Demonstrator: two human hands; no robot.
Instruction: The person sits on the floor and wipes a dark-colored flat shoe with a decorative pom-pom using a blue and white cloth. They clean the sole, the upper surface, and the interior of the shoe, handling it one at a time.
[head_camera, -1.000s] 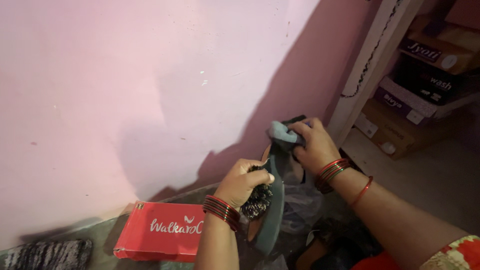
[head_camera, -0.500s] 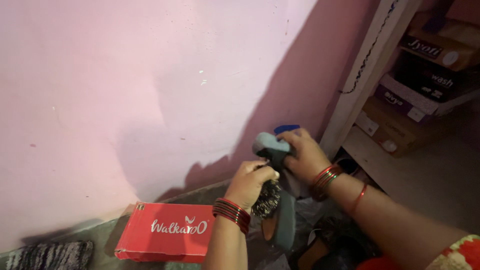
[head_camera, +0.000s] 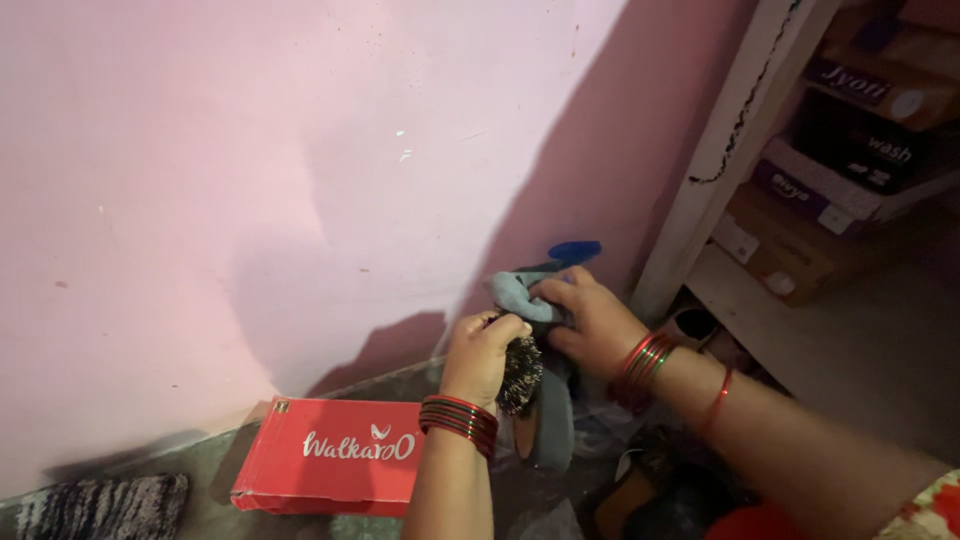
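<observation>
My left hand (head_camera: 484, 352) grips a dark sparkly brush (head_camera: 520, 375) and holds it against a grey-green sandal (head_camera: 553, 420) that stands on edge. My right hand (head_camera: 592, 318) is closed on the sandal's upper end together with a pale blue-grey cloth (head_camera: 515, 293). Both wrists wear red and green bangles. A small blue object (head_camera: 574, 250) shows just behind my right hand, against the pink wall.
A red shoe box (head_camera: 330, 455) lies on the floor by the wall at lower left, a striped grey mat (head_camera: 95, 505) beyond it. A white shelf post (head_camera: 720, 150) and stacked cardboard boxes (head_camera: 830, 190) stand at right. Dark footwear (head_camera: 660, 490) lies under my right forearm.
Both hands and the sandal have shifted left and slightly down. The left hand with the brush has moved up the sandal toward the right hand.
</observation>
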